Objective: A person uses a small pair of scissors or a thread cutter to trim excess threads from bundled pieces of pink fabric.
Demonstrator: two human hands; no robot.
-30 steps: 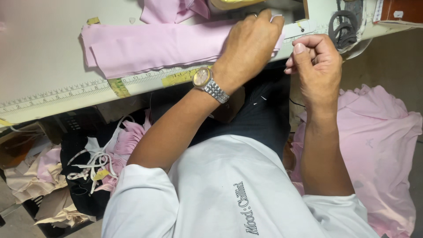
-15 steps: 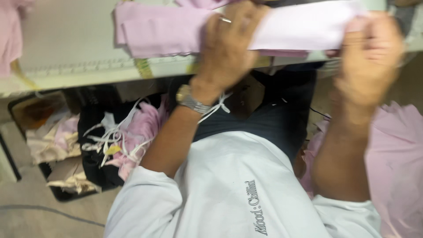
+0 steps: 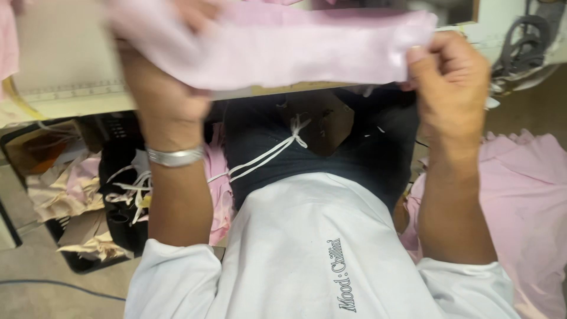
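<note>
I have the long pale-pink strip of fabric (image 3: pixel 277 50) stretched in the air above the cream worktable (image 3: pixel 59 71), my right hand (image 3: pixel 452 82) pinching one end between thumb and fingers and my left hand (image 3: pixel 162 100) closed on the other. Next it needs level tension and a flat landing. A heap of pink cloth (image 3: pixel 525 201) lies beside my right arm, a dark scrap bin (image 3: pixel 118 195) on the left.

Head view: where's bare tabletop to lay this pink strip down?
Bare cream tabletop shows at the upper left, bordered by the ruler strip along the table's front edge and the left hand. The pink strip, held between left hand and right hand, hides the middle. The far right is crowded by dark cables.
</note>
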